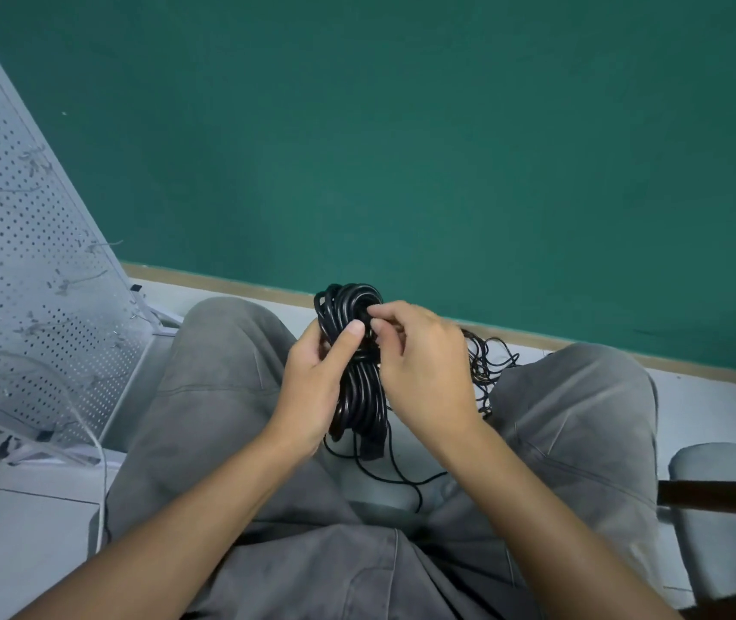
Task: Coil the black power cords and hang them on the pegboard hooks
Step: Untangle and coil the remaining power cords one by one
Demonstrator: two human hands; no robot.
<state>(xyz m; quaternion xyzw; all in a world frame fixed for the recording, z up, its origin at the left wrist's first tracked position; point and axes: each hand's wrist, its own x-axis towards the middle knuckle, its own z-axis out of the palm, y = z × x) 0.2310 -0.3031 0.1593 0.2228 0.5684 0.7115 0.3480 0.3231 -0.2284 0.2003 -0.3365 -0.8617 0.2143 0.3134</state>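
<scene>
A black power cord is wound into a long coil and held upright between my knees. My left hand grips the coil around its middle, thumb pressed on the front. My right hand pinches a strand of the cord near the top of the coil with thumb and fingertips. A loose end of the cord trails down onto the floor below the coil. More tangled black cords lie on the floor behind my right hand. The white pegboard leans at the left; small hooks stick out of it.
I sit with grey-trousered legs spread, facing a green wall with a wooden skirting. The floor is pale grey tile. A thin white cable hangs by the pegboard. A grey chair part is at the right edge.
</scene>
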